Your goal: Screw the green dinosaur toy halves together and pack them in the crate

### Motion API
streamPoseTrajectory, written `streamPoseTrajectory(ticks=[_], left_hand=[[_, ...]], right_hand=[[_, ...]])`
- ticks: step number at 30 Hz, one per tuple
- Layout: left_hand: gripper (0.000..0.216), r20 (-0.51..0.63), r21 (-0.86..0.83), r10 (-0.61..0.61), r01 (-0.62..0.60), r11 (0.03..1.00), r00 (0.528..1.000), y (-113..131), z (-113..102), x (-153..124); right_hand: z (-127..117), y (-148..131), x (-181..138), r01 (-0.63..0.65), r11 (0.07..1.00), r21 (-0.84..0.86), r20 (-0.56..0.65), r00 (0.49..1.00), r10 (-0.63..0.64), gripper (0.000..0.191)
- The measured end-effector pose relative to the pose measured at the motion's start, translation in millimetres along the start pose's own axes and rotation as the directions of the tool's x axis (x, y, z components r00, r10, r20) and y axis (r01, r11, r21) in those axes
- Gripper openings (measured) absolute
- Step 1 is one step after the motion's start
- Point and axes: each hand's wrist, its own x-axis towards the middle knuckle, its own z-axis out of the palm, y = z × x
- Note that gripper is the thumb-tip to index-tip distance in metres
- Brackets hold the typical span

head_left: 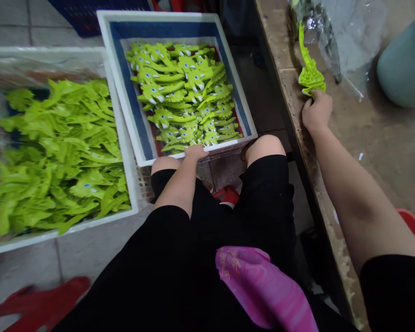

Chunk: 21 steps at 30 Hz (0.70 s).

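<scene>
On the wooden table, my right hand pinches the near end of a lime-green plastic piece, whose narrow end points away from me. Its ribbed, hollow side shows. My left hand grips the near rim of a white crate in front of my knees; some of its fingers are hidden. Green dinosaur-like head pieces with blue-and-white eyes lie in rows in this crate, partly under clear film. To its left, a second white crate holds a loose heap of similar green pieces.
A grey-green bucket and crumpled clear plastic bags are on the table. Pink printed cloth hangs by my lap. A red stool-like object is at lower left, and a dark blue crate is behind.
</scene>
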Motion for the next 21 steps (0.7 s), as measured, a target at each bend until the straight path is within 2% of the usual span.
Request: streamPoseTrajectory(ticks=[6, 11, 17, 21], left_hand=[[0.047, -0.010, 0.001, -0.016, 0.016, 1.000, 1.000, 4, -3, 1], [0.046, -0.018, 0.021, -0.013, 0.013, 1.000, 1.000, -2, 0, -14], [0.046, 0.040, 0.083, 0.000, -0.003, 0.997, 0.999, -7, 8, -38], [0.047, 0.114, 0.114, 0.046, -0.059, 0.992, 0.992, -6, -1, -31]], right_hand=[[-3, -5, -2, -0.032, 0.999, 0.002, -0.012, 0.999, 0.032, 0.053], [-7, -11, -5, -0.059, 0.998, 0.000, -0.031, 0.998, 0.059, 0.055], [-18, -28, -14, -0.129, 0.991, 0.023, -0.020, 0.991, 0.129, 0.054], [-21, -36, -21, -0.221, 0.975, 0.029, -0.082, 0.971, 0.222, 0.062]])
